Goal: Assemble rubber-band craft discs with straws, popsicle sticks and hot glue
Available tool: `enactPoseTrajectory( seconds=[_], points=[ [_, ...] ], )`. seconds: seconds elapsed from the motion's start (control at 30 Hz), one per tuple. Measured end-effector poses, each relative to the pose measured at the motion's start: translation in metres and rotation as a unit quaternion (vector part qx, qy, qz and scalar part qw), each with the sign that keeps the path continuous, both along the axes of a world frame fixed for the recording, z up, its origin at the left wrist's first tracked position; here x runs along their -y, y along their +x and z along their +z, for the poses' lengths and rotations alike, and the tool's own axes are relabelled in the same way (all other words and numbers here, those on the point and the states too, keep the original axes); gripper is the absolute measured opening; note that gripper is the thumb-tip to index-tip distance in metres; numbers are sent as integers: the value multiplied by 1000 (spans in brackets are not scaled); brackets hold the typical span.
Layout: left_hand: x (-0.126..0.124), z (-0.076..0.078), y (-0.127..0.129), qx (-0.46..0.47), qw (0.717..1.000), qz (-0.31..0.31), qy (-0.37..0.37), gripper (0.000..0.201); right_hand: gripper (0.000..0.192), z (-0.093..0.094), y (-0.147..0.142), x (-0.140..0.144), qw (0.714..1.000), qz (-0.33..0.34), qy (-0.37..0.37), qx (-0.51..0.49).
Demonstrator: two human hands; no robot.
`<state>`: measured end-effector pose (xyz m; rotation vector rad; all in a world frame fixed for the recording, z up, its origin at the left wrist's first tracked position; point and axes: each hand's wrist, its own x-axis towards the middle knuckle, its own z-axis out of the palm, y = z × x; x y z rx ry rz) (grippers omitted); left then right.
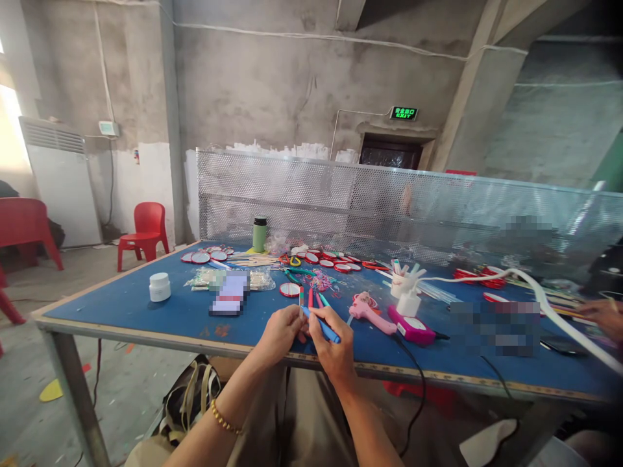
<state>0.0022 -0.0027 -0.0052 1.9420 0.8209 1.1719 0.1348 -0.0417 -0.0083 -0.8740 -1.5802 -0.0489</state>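
On the table [146, 305], a jar [159, 287] lies left of both hands; glue guns [389, 318] lie right; a bottle [259, 234] stands behind

Both forearms extend forward and converge. Left hand [282, 332] and right hand [335, 347] meet, fingers curled closed, knuckles facing up.

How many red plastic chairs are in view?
3, counting partial ones: a whole small chair by the far wall, a larger one cut off at the left edge, and a leg of another below it. More may be hidden.
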Motion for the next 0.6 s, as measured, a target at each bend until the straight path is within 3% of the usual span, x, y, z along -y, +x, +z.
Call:
enactPoseTrajectory(
  seconds=[0.6],
  points=[
    [1,1,0,-5,1000,-4,5,27,13,0,-1,0,1000,-13,9,-2]
  ],
)
